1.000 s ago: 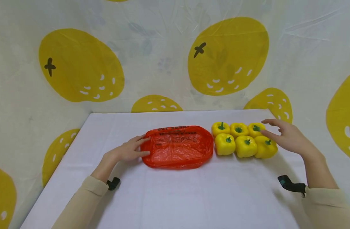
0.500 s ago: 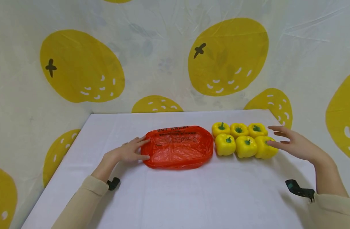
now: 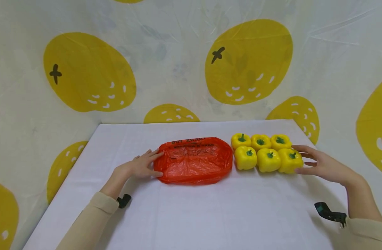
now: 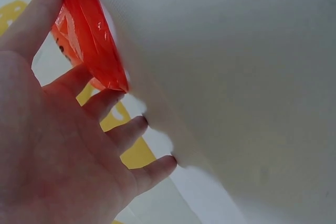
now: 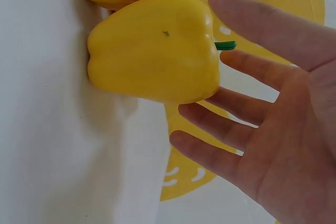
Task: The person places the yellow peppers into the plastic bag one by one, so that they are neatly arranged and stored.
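Observation:
A red plastic bag (image 3: 194, 163) with dark print lies flattened into an oval on the white table. My left hand (image 3: 142, 166) rests at its left end, thumb and fingers spread along the edge; the left wrist view shows the thumb over the red plastic (image 4: 86, 30) and the lower fingertips at the tabletop. Right of the bag stand several yellow bell peppers with green stems in two rows. My right hand (image 3: 325, 165) is beside the front right bell pepper (image 3: 290, 160), its fingers spread around the right side. In the right wrist view that bell pepper (image 5: 157, 51) lies between thumb and fingers.
A white cloth covers the table (image 3: 203, 215). Behind it hangs a pale curtain (image 3: 172, 69) printed with large yellow fruit. Another bell pepper (image 3: 268, 160) stands directly left of the one by my right hand. Dark wrist mounts (image 3: 330, 212) stick out from the sleeves.
My right hand has come down from above the rightmost peppers, moving right and toward me, to the side of the front right pepper. My left hand and the bag stay nearly still.

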A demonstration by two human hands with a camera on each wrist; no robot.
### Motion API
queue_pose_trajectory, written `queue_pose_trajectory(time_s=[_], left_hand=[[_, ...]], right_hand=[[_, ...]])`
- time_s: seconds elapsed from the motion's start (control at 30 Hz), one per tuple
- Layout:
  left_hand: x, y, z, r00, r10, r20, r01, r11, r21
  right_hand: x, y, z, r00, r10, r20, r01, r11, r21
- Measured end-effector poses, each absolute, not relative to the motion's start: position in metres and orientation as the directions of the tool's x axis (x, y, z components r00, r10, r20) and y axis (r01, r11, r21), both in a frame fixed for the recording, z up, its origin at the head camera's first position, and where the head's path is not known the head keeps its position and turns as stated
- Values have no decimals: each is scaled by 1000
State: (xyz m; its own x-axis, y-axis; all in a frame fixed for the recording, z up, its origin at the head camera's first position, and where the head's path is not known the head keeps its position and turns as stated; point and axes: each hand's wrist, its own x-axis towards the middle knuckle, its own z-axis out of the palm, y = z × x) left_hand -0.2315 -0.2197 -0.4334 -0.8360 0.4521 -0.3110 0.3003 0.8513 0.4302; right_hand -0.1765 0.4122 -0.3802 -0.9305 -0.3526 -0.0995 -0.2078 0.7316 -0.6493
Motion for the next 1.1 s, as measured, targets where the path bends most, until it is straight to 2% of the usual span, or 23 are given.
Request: queue_pose_trajectory(time_s=[0.57, 1.1], left_hand=[[-228, -218, -435, -838, 442, -321, 282, 853, 439], [-230, -217, -434, -843, 437, -314, 286, 858, 427]], right_hand=[[-184, 413, -395, -929, -360, -85, -229, 740, -633], [-185, 416, -399, -943, -321, -90, -195, 749, -634]])
